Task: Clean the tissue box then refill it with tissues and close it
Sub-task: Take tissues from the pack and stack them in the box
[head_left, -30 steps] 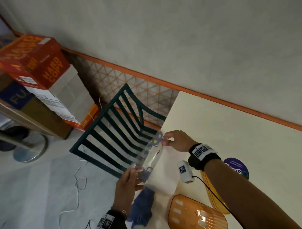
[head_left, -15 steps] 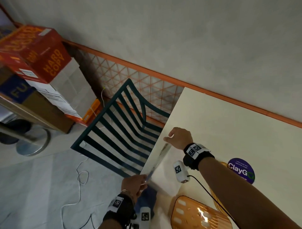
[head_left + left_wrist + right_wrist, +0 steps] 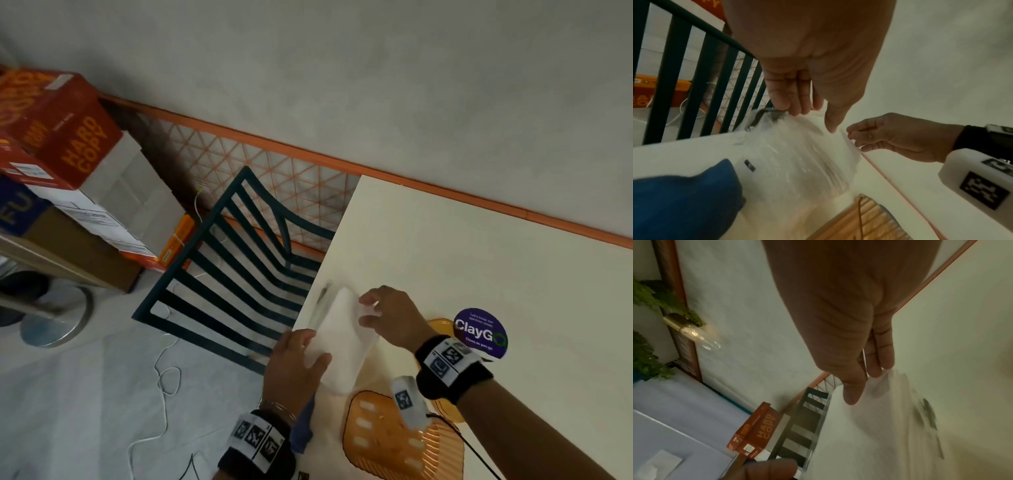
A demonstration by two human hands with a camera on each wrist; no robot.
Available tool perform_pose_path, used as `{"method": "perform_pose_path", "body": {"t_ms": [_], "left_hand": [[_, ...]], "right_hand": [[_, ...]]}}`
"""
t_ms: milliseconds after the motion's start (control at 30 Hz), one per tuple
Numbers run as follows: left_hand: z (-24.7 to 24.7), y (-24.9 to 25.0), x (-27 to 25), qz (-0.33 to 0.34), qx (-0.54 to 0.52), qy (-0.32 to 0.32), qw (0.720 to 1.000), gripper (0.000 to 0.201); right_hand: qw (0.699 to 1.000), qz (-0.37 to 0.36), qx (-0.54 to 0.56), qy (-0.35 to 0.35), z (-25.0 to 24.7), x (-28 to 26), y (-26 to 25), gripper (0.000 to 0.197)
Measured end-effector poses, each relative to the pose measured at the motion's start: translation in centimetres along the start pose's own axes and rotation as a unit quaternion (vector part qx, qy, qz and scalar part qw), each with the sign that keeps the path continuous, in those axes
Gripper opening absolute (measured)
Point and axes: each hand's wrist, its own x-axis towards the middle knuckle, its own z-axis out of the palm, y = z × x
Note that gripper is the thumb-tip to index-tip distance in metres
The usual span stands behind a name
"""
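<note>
Now, left hand (image 3: 294,363): grips the near end of the tissue pack (image 3: 342,342).
Right hand (image 3: 390,318): pinches its far end.
Pack: at the table's (image 3: 479,260) left edge, long axis running hand to hand.
Box (image 3: 394,442): nearer the right hand.

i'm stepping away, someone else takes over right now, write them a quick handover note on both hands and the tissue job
Left hand: grips the near end of the tissue pack.
Right hand: pinches the pack's far end.
The pack, in clear plastic wrap, sits at the table's left edge. Blue cloth lies beside it. Orange slotted tissue box pieces rest nearer the person, apart.
Done: cannot tell whether the box is cleaned.
Left: unwrap tissues, load box, close it.
</note>
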Motion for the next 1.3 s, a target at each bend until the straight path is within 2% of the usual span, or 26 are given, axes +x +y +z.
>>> {"method": "perform_pose_path", "body": {"t_ms": [133,233,633,833,967,1167,1300], "left_hand": [[0.9,-0.6,-0.6,-0.015,0.028,-0.007,0.999,0.060],[1.2,-1.0,-0.5,-0.034,0.021,-0.003,0.999,0.061],[1.4,-1.4,-0.5,-0.019,0.000,-0.004,1.000,0.054],[1.5,-1.4,-0.3,-0.055,-0.005,-0.017,0.998,0.059],[1.6,-1.5,-0.1,-0.063,-0.009,-0.017,0.998,0.055],[1.7,-1.5,-0.1,-0.079,-0.047,-0.013,0.996,0.051],[1.7,-1.7,-0.1,-0.087,-0.081,-0.015,0.993,0.059]], "right_hand": [[0.998,0.000,-0.063,0.029,0.7,0.2,-0.8,0.064],[0.997,0.022,-0.071,0.016,0.7,0.7,-1.3,0.069],[0.989,0.009,-0.145,0.003,0.9,0.6,-2.7,0.066],[0.990,0.023,-0.136,-0.018,0.7,0.9,-3.0,0.065],[0.989,0.033,-0.138,-0.035,0.5,1.3,-3.1,0.070],[0.992,0.022,-0.122,-0.038,0.0,1.5,-3.4,0.060],[0.994,0.014,-0.090,-0.065,-0.9,1.4,-3.2,0.046]]}}
